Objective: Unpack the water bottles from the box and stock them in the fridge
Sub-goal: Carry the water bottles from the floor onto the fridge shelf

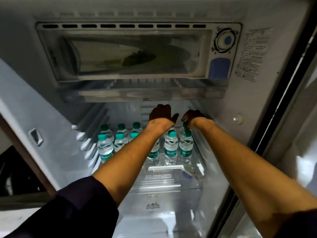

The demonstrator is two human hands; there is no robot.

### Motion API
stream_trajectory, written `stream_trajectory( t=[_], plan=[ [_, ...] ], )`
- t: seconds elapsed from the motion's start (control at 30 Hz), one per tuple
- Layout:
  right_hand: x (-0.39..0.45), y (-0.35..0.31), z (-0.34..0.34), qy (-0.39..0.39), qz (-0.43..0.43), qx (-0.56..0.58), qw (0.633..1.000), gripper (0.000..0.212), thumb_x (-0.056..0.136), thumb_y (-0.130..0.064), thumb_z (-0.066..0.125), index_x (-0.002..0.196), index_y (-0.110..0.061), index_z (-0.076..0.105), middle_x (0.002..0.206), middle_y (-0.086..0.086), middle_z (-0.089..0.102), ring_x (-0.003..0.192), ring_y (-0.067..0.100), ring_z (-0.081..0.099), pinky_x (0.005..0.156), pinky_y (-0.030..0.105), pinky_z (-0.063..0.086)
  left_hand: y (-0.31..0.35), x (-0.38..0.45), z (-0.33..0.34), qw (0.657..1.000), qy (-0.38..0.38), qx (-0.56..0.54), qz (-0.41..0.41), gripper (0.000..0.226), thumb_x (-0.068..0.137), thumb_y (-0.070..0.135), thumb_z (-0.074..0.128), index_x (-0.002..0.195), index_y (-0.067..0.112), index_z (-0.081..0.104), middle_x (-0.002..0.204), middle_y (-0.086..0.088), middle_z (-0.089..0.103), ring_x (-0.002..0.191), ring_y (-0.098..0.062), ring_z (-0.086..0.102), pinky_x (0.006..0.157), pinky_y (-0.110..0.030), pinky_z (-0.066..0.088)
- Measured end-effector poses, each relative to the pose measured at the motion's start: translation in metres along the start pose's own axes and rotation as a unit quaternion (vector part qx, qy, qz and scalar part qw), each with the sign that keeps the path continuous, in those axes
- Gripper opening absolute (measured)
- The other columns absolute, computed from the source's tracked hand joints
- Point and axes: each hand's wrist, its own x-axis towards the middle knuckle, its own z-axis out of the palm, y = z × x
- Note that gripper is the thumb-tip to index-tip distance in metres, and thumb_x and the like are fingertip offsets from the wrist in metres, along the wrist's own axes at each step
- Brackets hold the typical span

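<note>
Both arms reach deep into the open fridge. Upright clear plastic water bottles with teal caps point(170, 148) stand in rows on the wire shelf point(171, 168), directly beneath the hands. The right hand point(190, 117) pinches a back-row cap; whether the left hand point(162, 114) grips anything cannot be told.

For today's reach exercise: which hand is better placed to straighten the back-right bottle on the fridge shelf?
The right hand. It hangs directly over the back-right clear plastic water bottle with a teal cap, while the left hand sits nearer the shelf's middle.

A thermostat dial point(225, 40) sits beside a freezer compartment point(123, 54) holding something green.
</note>
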Motion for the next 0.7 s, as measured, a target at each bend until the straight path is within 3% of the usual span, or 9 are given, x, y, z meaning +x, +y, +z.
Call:
stream_trajectory(
  t=[0.1,0.23,0.33,0.5,0.6,0.7],
  plan=[
    [-0.018,-0.005,-0.002,0.049,-0.008,-0.008,0.999,0.048,0.092,-0.024,0.066,0.138,-0.024,0.051,0.143,0.007,0.049,0.126,0.025,0.051,0.107,0.037,0.043,-0.004,-0.027,-0.008,0.998,0.051,-0.009,0.028,0.050,0.093,0.053,0.050,0.124,0.013,0.051,0.121,-0.013,0.052,0.110,-0.029,0.051,0.088,-0.038,0.045],
    [-0.055,-0.016,0.000,0.140,-0.051,0.000,0.989,0.049,0.095,-0.033,0.060,0.141,-0.022,0.048,0.140,0.011,0.052,0.123,0.029,0.053,0.102,0.038,0.047,-0.007,-0.069,-0.020,0.993,0.111,-0.008,0.032,0.037,0.094,0.048,0.054,0.100,0.011,0.060,0.092,-0.008,0.063,0.080,-0.023,0.058,0.063,-0.029,0.047],
    [-0.087,-0.027,0.014,0.202,-0.073,0.011,0.977,0.054,0.095,-0.042,0.058,0.143,-0.021,0.046,0.139,0.014,0.051,0.124,0.033,0.051,0.100,0.043,0.047,-0.017,-0.103,-0.026,0.989,0.137,0.041,0.030,0.052,0.094,0.049,0.052,0.126,0.009,0.053,0.118,-0.016,0.059,0.107,-0.031,0.055,0.088,-0.040,0.050],
    [-0.136,-0.049,0.061,0.259,-0.135,0.004,0.956,0.067,0.095,-0.053,0.049,0.152,-0.023,0.031,0.156,0.013,0.030,0.142,0.031,0.030,0.115,0.045,0.031,-0.049,-0.171,-0.022,0.991,0.122,0.054,0.019,0.071,0.093,0.051,0.050,0.150,0.015,0.028,0.153,-0.017,0.031,0.141,-0.032,0.030,0.114,-0.046,0.033],
    [-0.160,-0.068,0.093,0.247,-0.160,0.000,0.956,0.072,0.095,-0.060,0.042,0.155,-0.028,0.016,0.163,0.009,0.010,0.150,0.030,0.011,0.120,0.049,0.014,-0.072,-0.212,-0.017,0.989,0.115,0.089,0.001,0.078,0.093,0.057,0.045,0.155,0.020,0.016,0.163,-0.012,0.011,0.150,-0.031,0.009,0.120,-0.050,0.019],
    [-0.178,-0.084,0.121,0.236,-0.189,-0.018,0.953,0.078,0.093,-0.068,0.034,0.156,-0.032,0.005,0.165,0.005,-0.003,0.151,0.027,-0.001,0.120,0.051,0.001,-0.093,-0.249,-0.012,0.985,0.128,0.111,-0.014,0.079,0.092,0.063,0.038,0.156,0.023,0.012,0.164,-0.009,0.003,0.151,-0.029,0.000,0.122,-0.051,0.009]
  ],
)
